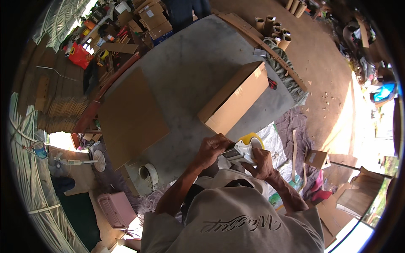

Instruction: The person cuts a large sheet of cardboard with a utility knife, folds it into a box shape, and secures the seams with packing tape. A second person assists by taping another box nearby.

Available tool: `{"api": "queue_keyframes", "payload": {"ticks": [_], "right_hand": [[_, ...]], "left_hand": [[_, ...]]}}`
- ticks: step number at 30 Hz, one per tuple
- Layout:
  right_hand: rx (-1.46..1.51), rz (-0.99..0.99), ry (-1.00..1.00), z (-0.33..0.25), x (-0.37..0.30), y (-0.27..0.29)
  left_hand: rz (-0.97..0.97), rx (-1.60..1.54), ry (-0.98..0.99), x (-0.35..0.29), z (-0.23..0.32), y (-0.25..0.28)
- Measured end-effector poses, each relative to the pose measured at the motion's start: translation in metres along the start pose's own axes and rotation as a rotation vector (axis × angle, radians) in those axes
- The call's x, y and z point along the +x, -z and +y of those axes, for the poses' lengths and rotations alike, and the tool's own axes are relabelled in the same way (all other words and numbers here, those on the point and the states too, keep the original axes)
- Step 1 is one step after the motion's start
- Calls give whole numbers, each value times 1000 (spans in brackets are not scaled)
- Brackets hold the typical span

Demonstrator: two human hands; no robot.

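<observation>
Close to my body, my right hand (263, 165) is wrapped round a yellow and white tape dispenser (245, 148). My left hand (214, 148) is closed with its fingertips at the dispenser's front end. Whatever is pinched there is too small to make out. Just beyond both hands, a long brown cardboard box (238, 101) lies slantwise on the grey table (185, 55). A flat cardboard sheet (130, 118) rests on the table's left side.
A tape roll (148, 174) sits at the near left corner. A small red and black tool (273, 84) lies right of the box. Cardboard tubes (276, 30) stand past the far right edge. Stacked cardboard (63, 114) and a pink case (117, 210) are at the left.
</observation>
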State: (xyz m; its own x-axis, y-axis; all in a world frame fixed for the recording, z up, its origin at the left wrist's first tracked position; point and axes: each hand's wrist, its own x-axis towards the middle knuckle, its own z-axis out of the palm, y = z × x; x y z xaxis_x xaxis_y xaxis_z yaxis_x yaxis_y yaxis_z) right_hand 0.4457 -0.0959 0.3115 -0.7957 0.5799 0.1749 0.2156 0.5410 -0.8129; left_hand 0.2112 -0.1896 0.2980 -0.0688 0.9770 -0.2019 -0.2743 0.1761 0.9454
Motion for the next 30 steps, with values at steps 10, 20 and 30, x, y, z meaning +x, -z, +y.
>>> {"api": "queue_keyframes", "payload": {"ticks": [10,20,30], "right_hand": [[113,-113,-434,-28,-13,-47],[222,-150,-723,-54,27,-150],[26,29,-735,-48,44,-215]], "left_hand": [[-89,-61,202,-7,-13,49],[7,251,-19,-27,-56,145],[48,307,-120,71,-73,258]]}}
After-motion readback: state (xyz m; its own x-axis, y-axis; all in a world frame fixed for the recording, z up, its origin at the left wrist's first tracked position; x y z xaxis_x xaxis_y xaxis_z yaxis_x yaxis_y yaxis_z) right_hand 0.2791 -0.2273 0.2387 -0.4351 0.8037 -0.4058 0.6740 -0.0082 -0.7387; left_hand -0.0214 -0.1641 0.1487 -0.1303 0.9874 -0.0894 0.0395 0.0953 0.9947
